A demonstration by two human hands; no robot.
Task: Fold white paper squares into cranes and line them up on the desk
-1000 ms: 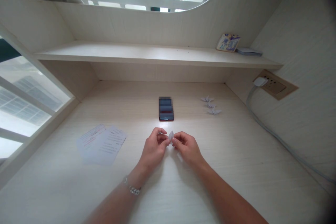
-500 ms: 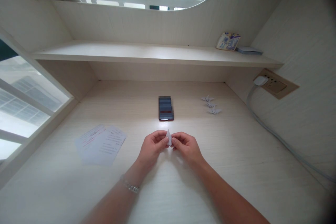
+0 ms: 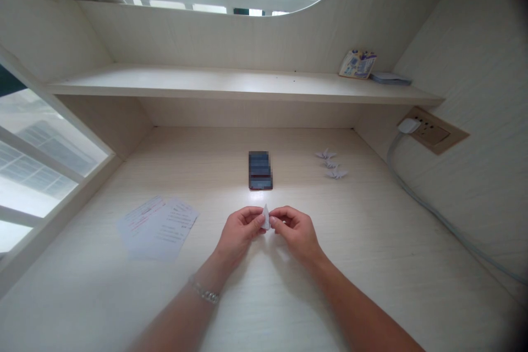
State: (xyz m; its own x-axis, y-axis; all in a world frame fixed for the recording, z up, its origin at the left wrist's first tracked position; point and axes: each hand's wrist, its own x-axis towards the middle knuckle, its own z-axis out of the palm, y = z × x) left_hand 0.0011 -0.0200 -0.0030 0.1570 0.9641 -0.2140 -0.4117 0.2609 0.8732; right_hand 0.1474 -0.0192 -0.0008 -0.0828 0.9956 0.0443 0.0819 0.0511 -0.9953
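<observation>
Between my two hands is a small folded piece of white paper (image 3: pixel 266 218), its pointed tip upward, held just above the desk. My left hand (image 3: pixel 244 229) pinches its left side between thumb and fingers. On its right edge, the thumb and fingertips of my right hand (image 3: pixel 295 229) are closed too. A phone (image 3: pixel 260 170) with a blurred screen lies flat beyond my hands. To the right of the phone, three small folded paper cranes (image 3: pixel 330 165) sit in a short row.
Two overlapping sheets with writing (image 3: pixel 165 228) lie left of my hands. A shelf (image 3: pixel 247 78) spans the back, bearing a colourful packet (image 3: pixel 357 64) and a small stack (image 3: pixel 390 78). On the right wall a grey cable (image 3: pixel 433 210) runs down from an outlet (image 3: pixel 437 133).
My right hand's fingers have shifted very slightly on the paper's right edge. Both hands keep their pinch, and the things on the desk stay in place.
</observation>
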